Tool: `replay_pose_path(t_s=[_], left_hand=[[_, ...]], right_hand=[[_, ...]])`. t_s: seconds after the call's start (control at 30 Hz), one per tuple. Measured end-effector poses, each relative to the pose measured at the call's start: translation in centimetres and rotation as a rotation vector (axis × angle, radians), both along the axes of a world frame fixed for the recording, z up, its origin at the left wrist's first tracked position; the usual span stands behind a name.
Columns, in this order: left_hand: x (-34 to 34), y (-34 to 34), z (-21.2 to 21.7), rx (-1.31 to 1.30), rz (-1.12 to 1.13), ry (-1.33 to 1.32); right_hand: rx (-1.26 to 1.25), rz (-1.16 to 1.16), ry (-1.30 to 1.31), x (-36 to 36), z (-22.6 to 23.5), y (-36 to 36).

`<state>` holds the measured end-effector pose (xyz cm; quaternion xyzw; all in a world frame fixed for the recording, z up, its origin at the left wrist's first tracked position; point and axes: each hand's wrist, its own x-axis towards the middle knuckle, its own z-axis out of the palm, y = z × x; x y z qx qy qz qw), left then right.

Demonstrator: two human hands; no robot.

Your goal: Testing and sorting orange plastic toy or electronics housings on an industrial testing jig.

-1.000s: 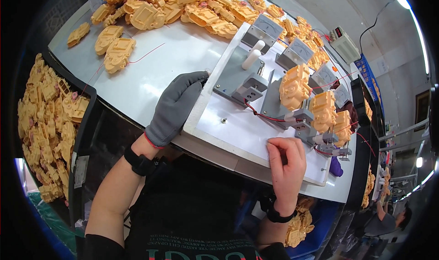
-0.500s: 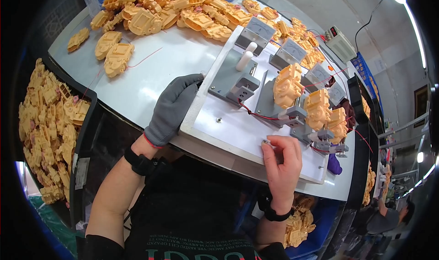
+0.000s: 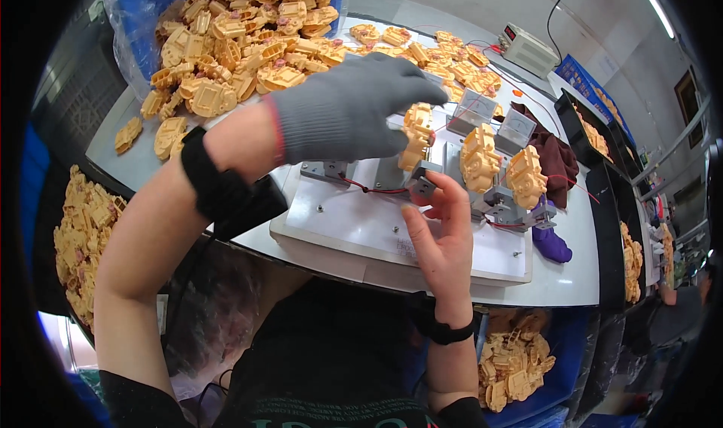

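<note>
The casing (by the left hand) is knobbly, pale orange.

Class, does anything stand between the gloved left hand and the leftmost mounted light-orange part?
Nothing visible. The left hand is at the light-orange part, fingers above, thumb beside it; contact is unclear. The right hand is by the grey block below, not between.

Factory workshop, by the look. Yellow parts, many alike, heaped in a blue bin, far left; white workbench bearing a board with dial meters; boxed instrument, far right; tube light overhead; another person at right.
</note>
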<state>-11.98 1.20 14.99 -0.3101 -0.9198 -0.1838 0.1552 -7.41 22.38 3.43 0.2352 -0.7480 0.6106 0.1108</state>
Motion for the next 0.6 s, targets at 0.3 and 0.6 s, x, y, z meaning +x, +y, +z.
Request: replay_pose_path(t_s=[0.3, 0.6], left_hand=[[-0.6, 1.5, 2.9, -0.212, -0.052, 0.088], [2.5, 1.1, 2.7, -0.292, -0.015, 0.085]], right_hand=[[-0.126, -0.215, 0.08, 0.7, -0.3, 0.1], [-0.145, -0.082, 0.126, 1.2, 0.0, 0.5]])
